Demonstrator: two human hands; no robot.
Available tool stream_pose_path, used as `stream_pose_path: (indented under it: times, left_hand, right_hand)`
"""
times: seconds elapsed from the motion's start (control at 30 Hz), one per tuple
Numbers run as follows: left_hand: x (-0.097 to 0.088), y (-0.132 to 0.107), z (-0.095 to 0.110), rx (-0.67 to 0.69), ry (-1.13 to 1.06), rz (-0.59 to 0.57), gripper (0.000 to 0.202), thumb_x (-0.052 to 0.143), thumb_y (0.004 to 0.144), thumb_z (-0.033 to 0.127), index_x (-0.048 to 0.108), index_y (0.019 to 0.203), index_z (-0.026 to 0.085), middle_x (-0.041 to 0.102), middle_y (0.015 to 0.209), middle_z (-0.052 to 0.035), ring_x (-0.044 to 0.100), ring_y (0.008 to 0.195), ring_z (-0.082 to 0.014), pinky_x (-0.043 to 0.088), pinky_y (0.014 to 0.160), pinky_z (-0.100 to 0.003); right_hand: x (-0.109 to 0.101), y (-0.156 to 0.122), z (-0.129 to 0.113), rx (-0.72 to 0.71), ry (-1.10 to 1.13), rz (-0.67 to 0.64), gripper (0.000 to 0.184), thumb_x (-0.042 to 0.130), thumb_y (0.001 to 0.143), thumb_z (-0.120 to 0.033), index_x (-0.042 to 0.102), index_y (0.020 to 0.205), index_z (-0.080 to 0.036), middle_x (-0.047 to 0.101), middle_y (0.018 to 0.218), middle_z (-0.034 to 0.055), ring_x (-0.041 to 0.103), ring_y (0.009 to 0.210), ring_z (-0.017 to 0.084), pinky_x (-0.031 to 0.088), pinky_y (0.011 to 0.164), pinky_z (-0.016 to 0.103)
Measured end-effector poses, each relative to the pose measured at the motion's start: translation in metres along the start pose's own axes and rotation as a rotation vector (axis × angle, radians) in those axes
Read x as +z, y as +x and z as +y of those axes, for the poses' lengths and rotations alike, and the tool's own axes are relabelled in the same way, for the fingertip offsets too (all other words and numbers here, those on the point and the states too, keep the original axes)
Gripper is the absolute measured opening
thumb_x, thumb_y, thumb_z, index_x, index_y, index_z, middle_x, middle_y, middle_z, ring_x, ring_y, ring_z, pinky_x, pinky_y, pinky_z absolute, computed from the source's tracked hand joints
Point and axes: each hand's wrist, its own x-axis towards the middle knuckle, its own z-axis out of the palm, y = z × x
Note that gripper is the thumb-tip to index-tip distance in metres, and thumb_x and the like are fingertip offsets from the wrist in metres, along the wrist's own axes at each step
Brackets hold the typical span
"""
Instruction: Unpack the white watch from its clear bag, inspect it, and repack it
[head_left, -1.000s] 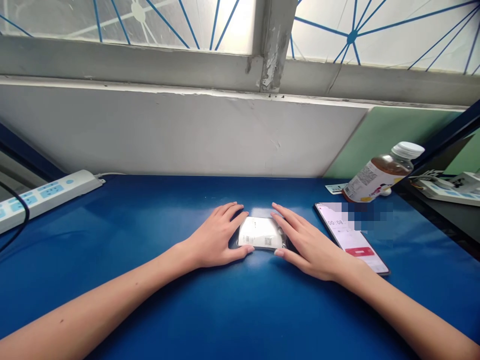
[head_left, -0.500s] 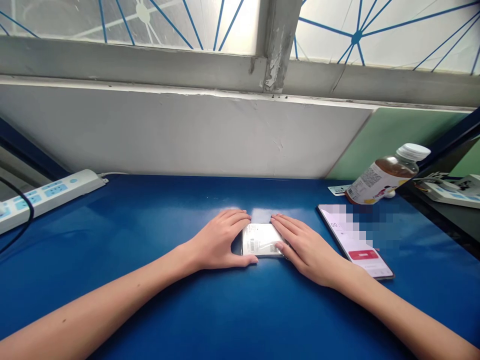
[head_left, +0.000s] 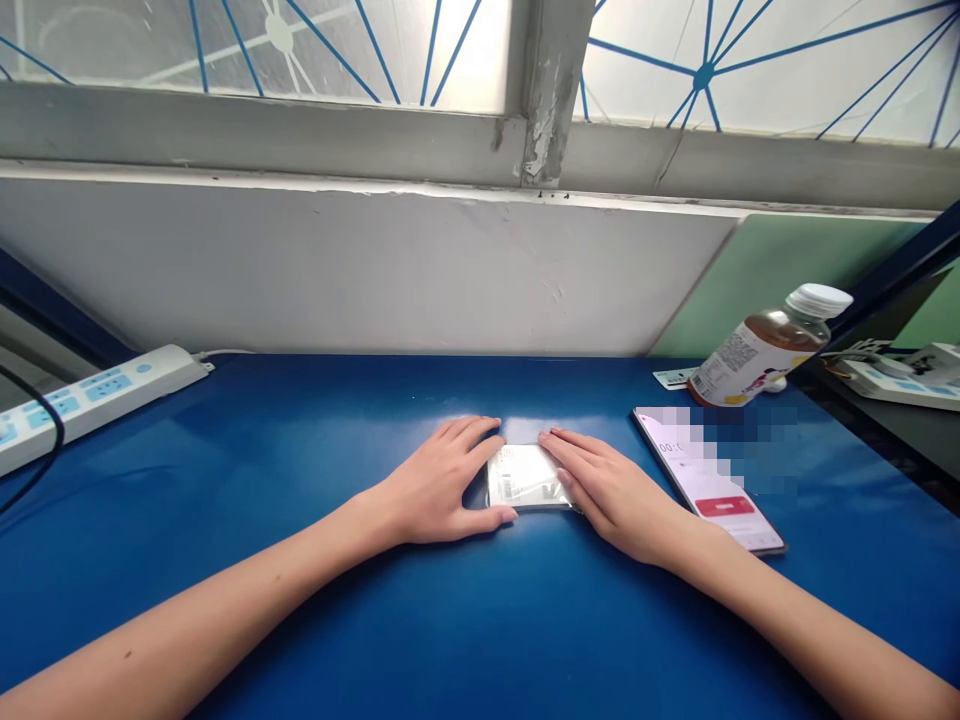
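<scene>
A small flat packet (head_left: 527, 478) in clear wrapping lies on the blue table, its white face printed with a barcode and small text. My left hand (head_left: 442, 485) rests at its left side, thumb and fingers apart; the thumb lies near the lower edge and the fingertips near the upper left corner. Over the packet's right end lies my right hand (head_left: 619, 495), fingers stretched out and thumb tip on or beside the wrapping. That end is partly hidden by the hand. Neither hand is closed round the packet.
To the right a phone (head_left: 724, 506) with a lit screen lies close to my right forearm. Behind it stands a drink bottle (head_left: 765, 345) with a white cap, a small card (head_left: 673, 379) beside it. A power strip (head_left: 105, 390) lies at the left. A wall (head_left: 375, 270) bounds the table's back.
My right thumb has shifted slightly to the right on the packet, showing a bit more of its face. My left hand stays nearly in place. The whole view has shifted a little.
</scene>
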Motion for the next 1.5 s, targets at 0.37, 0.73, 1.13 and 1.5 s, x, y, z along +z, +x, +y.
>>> stream_pose_path:
  times: [0.37, 0.73, 1.13, 1.5]
  left_hand:
    - [-0.003, 0.002, 0.002, 0.060, -0.028, 0.027, 0.064, 0.069, 0.083, 0.050, 0.052, 0.131, 0.011, 0.057, 0.135, -0.0180, 0.048, 0.129, -0.0353, 0.039, 0.109, -0.049]
    - [-0.001, 0.003, 0.000, 0.083, 0.004, 0.009, 0.075, 0.062, 0.083, 0.069, 0.053, 0.134, 0.014, 0.054, 0.136, -0.0188, 0.046, 0.130, -0.0379, 0.038, 0.108, -0.051]
    - [-0.002, 0.002, 0.001, 0.029, -0.067, 0.025, 0.056, 0.066, 0.085, 0.054, 0.059, 0.130, 0.022, 0.054, 0.136, -0.0147, 0.045, 0.131, -0.0367, 0.039, 0.108, -0.051]
    - [0.000, 0.004, 0.004, -0.048, -0.189, 0.022, 0.057, 0.075, 0.079, 0.045, 0.061, 0.129, 0.021, 0.053, 0.139, -0.0134, 0.042, 0.135, -0.0352, 0.038, 0.112, -0.050]
  right_hand:
    - [0.001, 0.000, -0.005, 0.121, 0.128, 0.003, 0.046, 0.037, 0.102, -0.026, 0.045, 0.144, -0.009, 0.058, 0.141, 0.0206, 0.055, 0.131, 0.031, 0.048, 0.107, 0.052]
    - [0.007, 0.001, -0.016, 0.107, 0.171, 0.067, 0.038, 0.043, 0.101, -0.028, 0.055, 0.133, -0.011, 0.065, 0.133, 0.0161, 0.056, 0.130, 0.028, 0.048, 0.107, 0.048]
    - [0.007, 0.003, -0.012, -0.034, 0.092, 0.032, 0.052, 0.040, 0.085, -0.003, 0.046, 0.135, -0.013, 0.062, 0.136, 0.0183, 0.057, 0.127, 0.029, 0.041, 0.111, 0.057]
    - [0.003, 0.000, -0.007, 0.002, 0.203, -0.016, 0.048, 0.040, 0.088, -0.004, 0.047, 0.135, -0.012, 0.059, 0.140, 0.0207, 0.056, 0.131, 0.028, 0.041, 0.113, 0.056]
